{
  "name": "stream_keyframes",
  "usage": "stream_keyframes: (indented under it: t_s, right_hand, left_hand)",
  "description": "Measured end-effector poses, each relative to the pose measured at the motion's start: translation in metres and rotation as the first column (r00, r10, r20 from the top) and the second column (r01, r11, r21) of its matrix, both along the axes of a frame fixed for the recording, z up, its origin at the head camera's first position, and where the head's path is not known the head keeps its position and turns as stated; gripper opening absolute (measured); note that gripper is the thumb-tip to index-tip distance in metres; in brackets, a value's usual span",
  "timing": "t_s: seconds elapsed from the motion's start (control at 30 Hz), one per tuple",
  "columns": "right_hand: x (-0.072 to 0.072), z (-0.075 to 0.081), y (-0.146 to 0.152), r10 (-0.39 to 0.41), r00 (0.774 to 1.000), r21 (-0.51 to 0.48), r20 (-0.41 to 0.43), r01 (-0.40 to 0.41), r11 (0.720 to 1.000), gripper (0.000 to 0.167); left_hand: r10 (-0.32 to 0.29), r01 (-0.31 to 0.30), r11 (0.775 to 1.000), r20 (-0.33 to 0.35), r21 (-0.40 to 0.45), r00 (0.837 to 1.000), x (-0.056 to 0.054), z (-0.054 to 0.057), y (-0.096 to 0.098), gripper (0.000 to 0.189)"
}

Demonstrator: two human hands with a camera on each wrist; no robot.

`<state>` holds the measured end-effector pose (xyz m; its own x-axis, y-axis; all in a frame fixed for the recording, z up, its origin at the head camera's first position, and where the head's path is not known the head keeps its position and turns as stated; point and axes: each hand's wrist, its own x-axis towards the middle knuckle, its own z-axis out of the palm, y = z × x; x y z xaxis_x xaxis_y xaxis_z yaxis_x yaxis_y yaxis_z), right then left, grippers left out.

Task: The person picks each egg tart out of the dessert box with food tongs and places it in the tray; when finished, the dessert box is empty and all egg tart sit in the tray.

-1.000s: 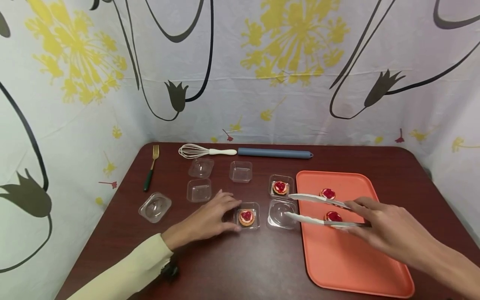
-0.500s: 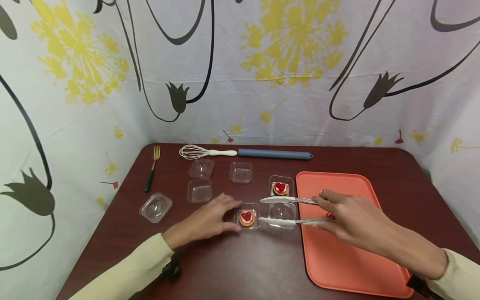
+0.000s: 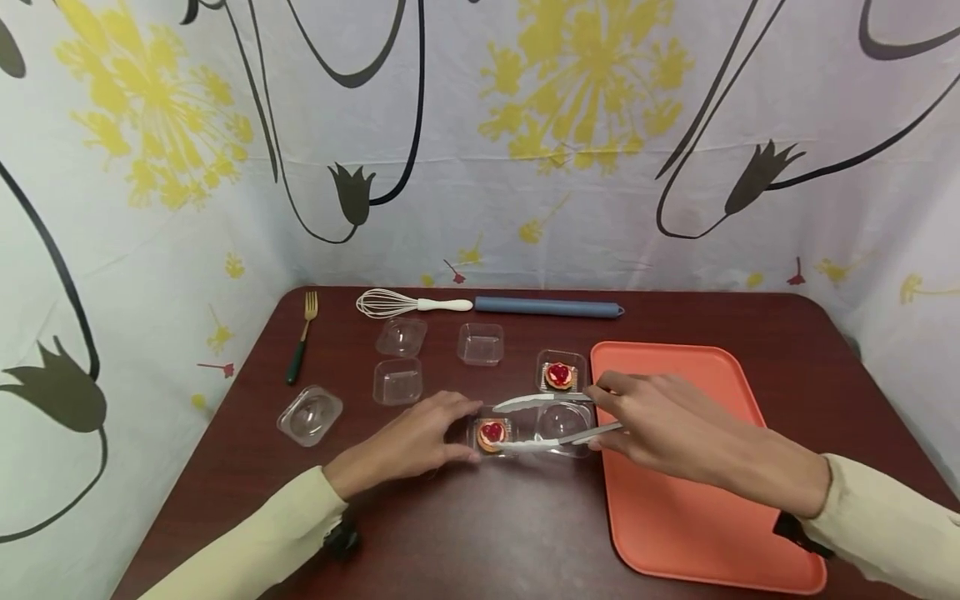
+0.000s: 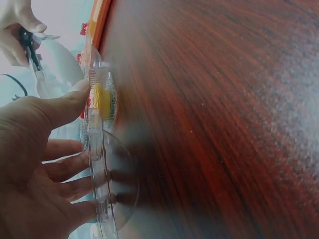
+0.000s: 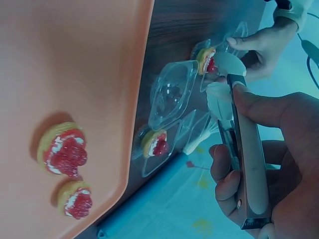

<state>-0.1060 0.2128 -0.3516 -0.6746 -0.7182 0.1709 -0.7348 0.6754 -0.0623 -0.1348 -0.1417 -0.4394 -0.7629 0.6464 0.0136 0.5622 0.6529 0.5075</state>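
My left hand (image 3: 420, 433) holds a clear plastic container (image 3: 512, 417), thumb on the near side and fingers on the far side. In it sits a small tart (image 3: 492, 435) with red topping and white cream. In the left wrist view my fingers lie against the clear plastic rim (image 4: 102, 184). My right hand (image 3: 637, 417) grips metal tongs (image 3: 577, 435) with pale tips. The tong arms stand apart over the container, one tip overlapping the tart; whether it touches cannot be told. Two more tarts on the tray, including one tart (image 5: 64, 152), are hidden behind my right hand in the head view.
An orange tray (image 3: 697, 533) lies at right. Beside it stands another container with a tart (image 3: 558, 375), a domed lid (image 3: 561, 423) in front. Clear empty containers (image 3: 397, 382) and lids lie at left. A fork (image 3: 303, 337), whisk (image 3: 412, 303) and blue rolling pin (image 3: 549, 307) lie at the back.
My right hand has carried the tongs left, from over the tray to the tart in the container. My left hand stays at the container.
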Motion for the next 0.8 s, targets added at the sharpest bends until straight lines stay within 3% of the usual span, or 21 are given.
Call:
stream_keyframes:
  t_s: [0.33, 0.6, 0.8]
  right_hand:
    - [-0.008, 0.011, -0.021, 0.018, 0.999, 0.102, -0.031, -0.014, 0.995, 0.039]
    - [-0.012, 0.022, -0.037, -0.003, 0.998, 0.177, 0.063, -0.009, 0.984, 0.032]
    - [-0.015, 0.023, -0.043, 0.003, 0.997, 0.184, 0.077, -0.017, 0.983, 0.03]
  left_hand:
    - [0.004, -0.004, 1.0, -0.007, 0.005, 1.0, 0.001, 0.001, 0.001, 0.076]
    - [0.009, -0.009, 1.0, -0.002, -0.001, 1.0, 0.001, 0.002, 0.0, 0.077]
    - [0.006, -0.006, 1.0, 0.0, -0.006, 1.0, 0.0, 0.001, 0.001, 0.077]
